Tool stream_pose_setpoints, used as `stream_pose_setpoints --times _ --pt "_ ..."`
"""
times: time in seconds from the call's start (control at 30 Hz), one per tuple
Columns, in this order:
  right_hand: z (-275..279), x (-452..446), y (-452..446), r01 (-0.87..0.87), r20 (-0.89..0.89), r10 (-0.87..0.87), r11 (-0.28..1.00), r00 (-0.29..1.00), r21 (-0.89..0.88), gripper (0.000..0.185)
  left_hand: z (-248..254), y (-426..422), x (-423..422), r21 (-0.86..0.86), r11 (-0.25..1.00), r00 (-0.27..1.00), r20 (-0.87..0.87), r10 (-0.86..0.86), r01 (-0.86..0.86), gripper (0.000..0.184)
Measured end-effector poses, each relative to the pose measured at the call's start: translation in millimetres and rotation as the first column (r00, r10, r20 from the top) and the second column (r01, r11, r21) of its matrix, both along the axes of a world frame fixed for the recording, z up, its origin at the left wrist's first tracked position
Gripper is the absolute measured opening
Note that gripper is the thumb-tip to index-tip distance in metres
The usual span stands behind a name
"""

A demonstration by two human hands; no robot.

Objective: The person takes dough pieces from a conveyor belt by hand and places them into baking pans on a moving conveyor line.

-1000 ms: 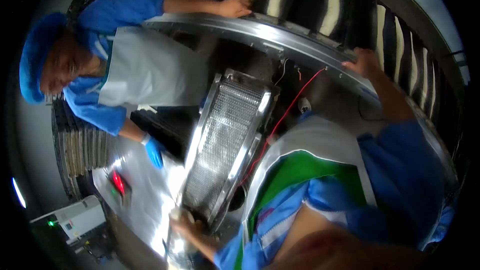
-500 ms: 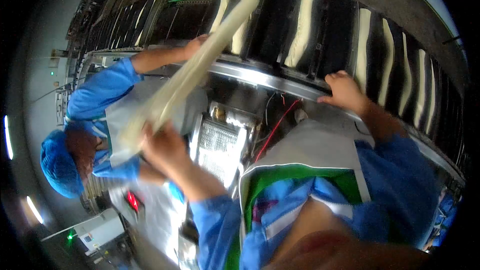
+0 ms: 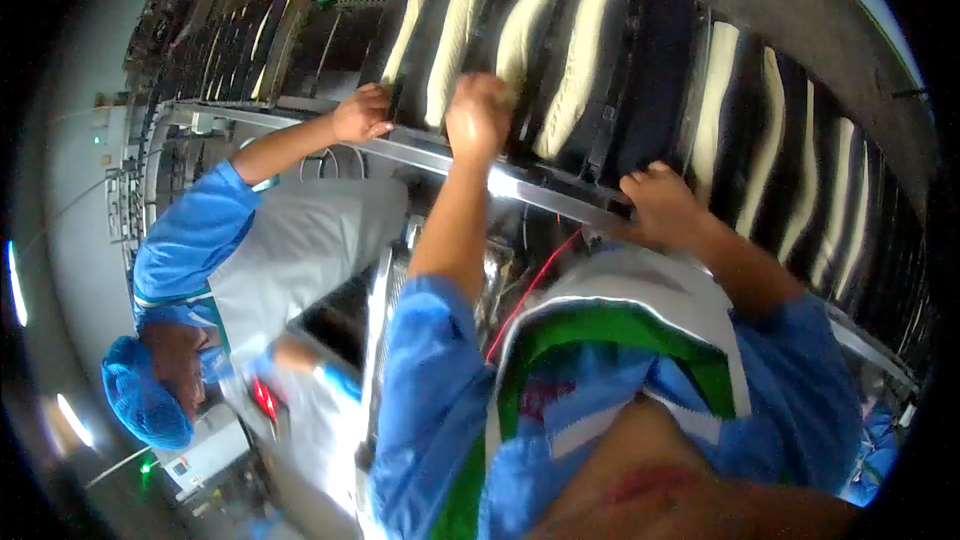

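Observation:
Long pale dough strips lie lengthwise in black trough-like trays (image 3: 650, 90) along a conveyor. My left hand (image 3: 477, 122) is curled over the near end of one dough strip (image 3: 528, 20), whose lower tip is hidden by the fingers. Just right of it lies another dough strip (image 3: 580, 60), and to the left a further one (image 3: 458, 35). My right hand (image 3: 665, 202) has its fingers bent over the near metal rail (image 3: 560, 202), beside a dark tray section without dough.
A co-worker in a blue hair net (image 3: 148, 392) stands at my left, one hand (image 3: 362, 115) at the rail. Below the rail hangs a red cable (image 3: 535, 290). A white machine box (image 3: 210, 448) with a green light stands at lower left.
My left hand has swung up and forward from low left, and the long dough strip now lies in a tray. My right hand stays at the rail. The trays have shifted slightly left.

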State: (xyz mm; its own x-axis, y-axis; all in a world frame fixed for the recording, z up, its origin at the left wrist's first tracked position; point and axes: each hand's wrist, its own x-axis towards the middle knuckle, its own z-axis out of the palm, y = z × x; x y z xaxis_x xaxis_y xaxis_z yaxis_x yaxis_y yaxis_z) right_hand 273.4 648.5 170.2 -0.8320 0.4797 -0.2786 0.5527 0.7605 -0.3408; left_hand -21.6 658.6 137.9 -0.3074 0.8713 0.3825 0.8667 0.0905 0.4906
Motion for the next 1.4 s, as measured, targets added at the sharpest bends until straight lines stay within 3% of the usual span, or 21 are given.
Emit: stream_pose_setpoints --times 0.1,0.17,0.2,0.23,0.27,0.3,0.37,0.43,0.5,0.53,0.57,0.7,0.77,0.9,0.93,1.03,1.07,1.17,1.23,1.33,1.4 --pt "3.9 -1.1 2.7 -0.003 0.045 0.003 1.0 0.999 -0.021 0.064 18.4 10.0 1.4 0.251 0.955 0.981 0.153 0.119 -0.156 0.016" --pt "-3.0 1.5 4.7 0.022 -0.072 -0.02 0.999 0.997 0.024 0.063 2.1 -3.6 -3.9 0.202 0.965 0.979 0.146 0.139 -0.167 0.019" --pt "-2.2 -0.6 7.7 0.015 -0.074 -0.014 1.0 0.997 0.018 0.063 3.8 -11.8 -2.6 -0.172 0.97 0.983 0.034 0.181 -0.172 0.024" --pt "-0.7 -2.9 10.7 0.007 -0.037 -0.007 1.0 0.999 -0.02 0.064 5.1 -17.7 -1.5 -0.521 0.831 0.981 -0.084 0.176 -0.194 0.031" --pt "-0.2 -4.9 11.8 -0.004 0.005 0.005 0.998 1.0 -0.061 0.064 7.8 -20.8 -6.9 -0.612 0.784 0.985 -0.171 0.002 -0.108 0.036" --pt "-0.5 -6.2 12.2 -0.02 0.014 0.021 0.997 1.0 -0.071 0.064 22.7 -25.0 0.4 -0.608 0.778 0.936 -0.343 -0.076 -0.159 0.029" --pt "-1.6 -12.2 14.3 -0.012 0.067 0.013 1.0 0.998 -0.023 0.065 30.8 -12.0 -4.4 -0.811 0.538 0.948 -0.312 -0.069 -0.228 0.025" --pt "-3.0 -13.8 20.3 -0.059 0.076 0.059 0.998 0.995 -0.003 0.065 40.7 -25.9 3.6 -0.764 0.59 0.952 -0.306 0.026 -0.262 0.025" --pt "0.3 -17.1 23.3 -0.04 0.073 0.041 0.999 0.996 -0.015 0.064 41.7 -51.7 6.9 -0.499 0.818 0.902 -0.429 0.053 -0.285 0.023" --pt "-2.5 -16.2 18.9 -0.032 0.052 0.032 0.999 0.998 0.014 0.062 46.3 -80.7 12.0 -0.333 0.918 0.951 -0.286 0.121 -0.217 0.021" --pt "1.9 -21.5 15.7 -0.013 0.045 0.013 1.0 0.999 0.006 0.063 52.0 -111.6 17.6 -0.35 0.89 0.954 -0.174 0.246 -0.293 0.022" --pt "-20.1 -41.4 27.4 -0.046 -0.088 0.056 0.992 0.994 0.117 0.063 -6.1 -257.1 5.7 -0.124 0.907 0.913 0.023 0.408 -0.402 0.025" --pt "-38.6 -62.5 34.9 -0.042 -0.15 0.074 0.978 0.986 0.205 0.067 -33.0 -335.2 7.3 -0.204 0.737 0.744 0.054 0.666 -0.645 0.022" --pt "-57.5 -92.6 60.8 -0.067 -0.235 0.188 0.893 0.954 0.444 0.061 -52.1 -463.0 54.9 -0.294 0.368 0.387 -0.006 0.922 -0.882 0.02" --pt "-45.8 -105.1 64.9 -0.101 -0.03 0.126 0.9 0.992 0.424 0.063 -60.8 -491.4 67.3 -0.272 0.326 0.351 -0.048 0.935 -0.905 0.02" --pt "-65.2 -127.9 29.9 -0.053 0.023 0.048 0.84 0.999 0.54 0.07 -85.3 -591.8 89.3 -0.32 0.023 0.022 0.006 1.0 -0.947 0.022" --pt "-58.6 -142.4 33.2 -0.034 0.169 -0.042 0.906 0.985 0.421 0.074 -89.0 -611.8 92.6 -0.394 -0.038 -0.025 -0.038 0.999 -0.919 0.025" --pt "-88.6 -155.5 49.9 -0.027 0.088 -0.025 0.84 0.996 0.542 0.081 -108.7 -663.7 98.0 -0.383 -0.113 -0.107 -0.037 0.994 -0.917 0.029" --pt "-89.5 -177.6 54.0 -0.064 0.184 -0.042 0.844 0.982 0.532 0.081 -110.5 -679.7 91.1 -0.365 -0.183 -0.173 -0.06 0.983 -0.913 0.031" --pt "-103.6 -185.6 50.0 -0.051 0.006 0.06 0.796 0.998 0.603 0.082 -118.3 -715.8 77.6 -0.374 -0.248 -0.227 -0.101 0.969 -0.894 0.036" --pt "-110.0 -194.1 58.0 -0.067 0.02 0.069 0.771 0.997 0.633 0.082 -116.3 -727.0 68.2 -0.371 -0.253 -0.234 -0.097 0.967 -0.893 0.037"
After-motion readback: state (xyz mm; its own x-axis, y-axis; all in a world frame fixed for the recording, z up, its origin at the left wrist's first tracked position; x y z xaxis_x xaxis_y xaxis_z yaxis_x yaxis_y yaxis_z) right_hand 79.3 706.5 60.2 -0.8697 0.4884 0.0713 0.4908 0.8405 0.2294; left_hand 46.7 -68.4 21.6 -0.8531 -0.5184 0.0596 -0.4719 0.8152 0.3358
